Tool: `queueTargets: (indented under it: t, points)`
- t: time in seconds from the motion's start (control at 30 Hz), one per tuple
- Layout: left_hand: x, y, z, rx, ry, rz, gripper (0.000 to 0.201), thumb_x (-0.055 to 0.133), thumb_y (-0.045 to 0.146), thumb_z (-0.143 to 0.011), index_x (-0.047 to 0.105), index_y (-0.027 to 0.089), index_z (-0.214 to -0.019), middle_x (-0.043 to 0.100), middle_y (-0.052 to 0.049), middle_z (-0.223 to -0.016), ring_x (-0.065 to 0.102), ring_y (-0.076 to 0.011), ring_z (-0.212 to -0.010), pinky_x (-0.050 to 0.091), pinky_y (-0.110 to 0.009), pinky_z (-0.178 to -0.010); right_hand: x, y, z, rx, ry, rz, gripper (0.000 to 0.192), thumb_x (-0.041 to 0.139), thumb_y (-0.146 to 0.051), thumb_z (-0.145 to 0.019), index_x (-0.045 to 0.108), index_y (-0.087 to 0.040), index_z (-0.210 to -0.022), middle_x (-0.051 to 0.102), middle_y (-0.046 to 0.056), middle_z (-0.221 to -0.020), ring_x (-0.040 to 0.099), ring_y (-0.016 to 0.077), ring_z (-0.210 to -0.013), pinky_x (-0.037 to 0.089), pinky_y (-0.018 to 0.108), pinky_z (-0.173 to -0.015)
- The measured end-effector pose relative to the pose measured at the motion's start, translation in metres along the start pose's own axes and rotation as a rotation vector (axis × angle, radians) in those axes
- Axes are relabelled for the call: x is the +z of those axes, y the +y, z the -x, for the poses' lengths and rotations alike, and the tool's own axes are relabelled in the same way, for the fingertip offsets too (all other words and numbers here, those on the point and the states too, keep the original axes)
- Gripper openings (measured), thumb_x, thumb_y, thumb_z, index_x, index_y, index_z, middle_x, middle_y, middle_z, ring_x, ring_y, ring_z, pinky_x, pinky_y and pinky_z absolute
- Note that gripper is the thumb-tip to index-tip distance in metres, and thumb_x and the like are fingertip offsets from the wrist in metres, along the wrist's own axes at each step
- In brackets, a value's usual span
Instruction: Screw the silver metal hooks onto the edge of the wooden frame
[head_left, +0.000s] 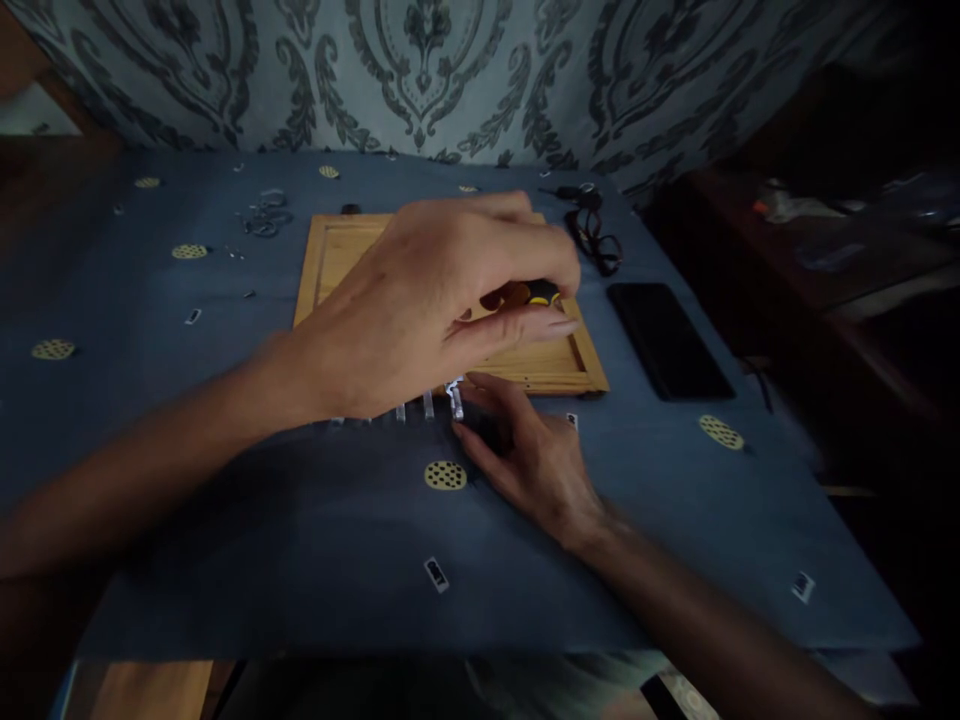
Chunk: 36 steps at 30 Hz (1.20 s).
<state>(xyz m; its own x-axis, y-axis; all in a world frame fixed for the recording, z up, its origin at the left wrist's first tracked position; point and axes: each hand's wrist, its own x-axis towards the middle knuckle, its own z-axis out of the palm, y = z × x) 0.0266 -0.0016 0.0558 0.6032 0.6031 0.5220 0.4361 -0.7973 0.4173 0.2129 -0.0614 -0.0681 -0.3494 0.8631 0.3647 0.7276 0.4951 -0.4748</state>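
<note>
A light wooden framed panel (592,376) lies on the cloth in front of me. Over it arches my left hand (450,280), its fingers closed around a tool with a black-and-yellow handle (543,292); the tool's working end is hidden. Along the panel's near edge runs a row of small shiny metal hooks (429,404), partly covered by my left wrist. At the rightmost metal hook (455,398), the thumb and fingers of my right hand (536,455) pinch it from the right.
Right of the panel are a black phone (669,340), dark-framed glasses (596,242) and a set of keys (585,193). Small metal rings (264,218) and a loose screw (250,294) lie to the left. A patterned curtain (420,80) hangs behind the blue tablecloth (337,570).
</note>
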Motion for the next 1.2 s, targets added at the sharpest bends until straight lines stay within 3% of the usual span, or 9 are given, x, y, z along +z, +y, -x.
queueTargets:
  t: [0.2, 0.33, 0.43, 0.6, 0.73, 0.93, 1.1, 1.2]
  points:
    - [0.014, 0.008, -0.004, -0.155, 0.039, 0.285, 0.024, 0.045, 0.007, -0.095, 0.068, 0.014, -0.1, 0.068, -0.001, -0.084, 0.064, -0.0094, -0.079, 0.051, -0.021, -0.075, -0.001, 0.0, -0.001, -0.013, -0.016, 0.036, 0.031, 0.055, -0.034, -0.096, 0.056, -0.022, -0.125, 0.078, 0.001, -0.086, 0.066, 0.0159, -0.051, 0.051, 0.027, -0.053]
    - [0.029, 0.013, -0.009, -0.223, 0.093, 0.546, 0.025, 0.041, 0.019, -0.101, 0.064, 0.015, -0.095, 0.061, 0.0, -0.083, 0.053, -0.007, -0.068, 0.044, -0.022, -0.067, -0.001, -0.001, -0.002, -0.001, -0.03, 0.069, 0.031, 0.054, -0.035, -0.097, 0.057, -0.02, -0.124, 0.073, -0.001, -0.071, 0.065, 0.0161, -0.049, 0.047, 0.026, -0.05]
    - [0.038, 0.013, -0.014, -0.296, 0.154, 0.757, 0.03, 0.042, 0.034, -0.102, 0.06, 0.017, -0.084, 0.048, 0.002, -0.073, 0.041, -0.0059, -0.059, 0.039, -0.023, -0.058, 0.0, -0.002, -0.002, -0.011, -0.008, 0.047, 0.03, 0.057, -0.032, -0.095, 0.057, -0.021, -0.123, 0.077, 0.0, -0.081, 0.065, 0.015, -0.049, 0.048, 0.026, -0.051]
    - [0.042, 0.01, -0.025, -0.365, 0.256, 0.908, 0.028, 0.048, 0.028, -0.1, 0.053, 0.017, -0.075, 0.031, 0.007, -0.057, 0.028, -0.0036, -0.048, 0.028, -0.022, -0.047, 0.001, -0.002, -0.002, -0.034, 0.017, 0.0, 0.033, 0.059, -0.028, -0.093, 0.054, -0.022, -0.125, 0.08, 0.001, -0.102, 0.066, 0.0142, -0.051, 0.052, 0.027, -0.054]
    - [0.04, 0.005, -0.03, -0.367, 0.164, 1.038, 0.031, 0.043, 0.026, -0.102, 0.054, 0.017, -0.075, 0.029, 0.01, -0.046, 0.025, -0.0018, -0.038, 0.024, -0.02, -0.042, 0.001, 0.0, -0.002, -0.021, 0.011, -0.006, 0.032, 0.058, -0.029, -0.094, 0.054, -0.021, -0.124, 0.08, 0.002, -0.104, 0.067, 0.0147, -0.052, 0.053, 0.027, -0.055]
    - [0.033, 0.001, -0.027, -0.303, 0.02, 1.057, 0.031, 0.038, 0.024, -0.103, 0.057, 0.015, -0.081, 0.029, 0.011, -0.047, 0.022, -0.0029, -0.039, 0.022, -0.021, -0.042, 0.001, 0.001, -0.001, -0.002, -0.012, -0.013, 0.036, 0.058, -0.03, -0.093, 0.054, -0.022, -0.127, 0.08, 0.003, -0.104, 0.07, 0.0167, -0.056, 0.055, 0.029, -0.058]
    - [0.031, 0.009, -0.024, -0.336, 0.086, 0.908, 0.02, 0.037, 0.017, -0.102, 0.054, 0.016, -0.091, 0.04, 0.007, -0.056, 0.039, -0.0071, -0.054, 0.037, -0.021, -0.056, 0.0, -0.001, -0.002, -0.016, 0.008, 0.012, 0.032, 0.059, -0.028, -0.093, 0.055, -0.022, -0.124, 0.08, 0.001, -0.105, 0.067, 0.0142, -0.051, 0.054, 0.027, -0.054]
    - [0.033, 0.015, -0.024, -0.401, 0.149, 0.913, 0.018, 0.038, 0.014, -0.1, 0.054, 0.017, -0.092, 0.034, 0.007, -0.058, 0.038, -0.007, -0.054, 0.033, -0.02, -0.054, 0.0, -0.002, -0.003, -0.027, 0.013, 0.017, 0.031, 0.059, -0.028, -0.093, 0.055, -0.021, -0.123, 0.081, 0.002, -0.102, 0.065, 0.014, -0.047, 0.053, 0.027, -0.053]
